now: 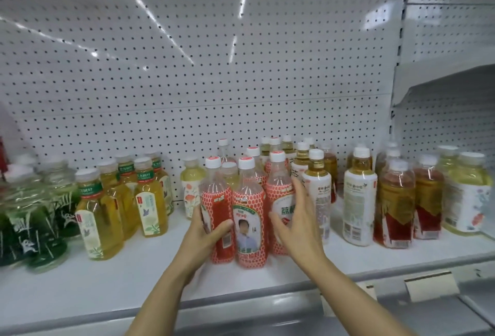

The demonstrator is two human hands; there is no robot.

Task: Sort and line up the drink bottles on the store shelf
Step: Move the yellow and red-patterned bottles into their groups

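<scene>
Head view: red-and-white net-patterned plastic bottles stand clustered mid white shelf. Left hand grip curls round the leftmost bottle; right hand, fingers straight, presses the rightmost. Yellow tea bottles stand left.

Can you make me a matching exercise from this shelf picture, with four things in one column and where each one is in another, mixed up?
Things:
1. green bottles
2. red net-pattern bottles
3. left hand
4. right hand

Places:
A. flat against the right side of the red group
B. far left of the shelf
C. middle front of the shelf
D. gripping the leftmost front red bottle

Pairs: 1-B, 2-C, 3-D, 4-A
</scene>
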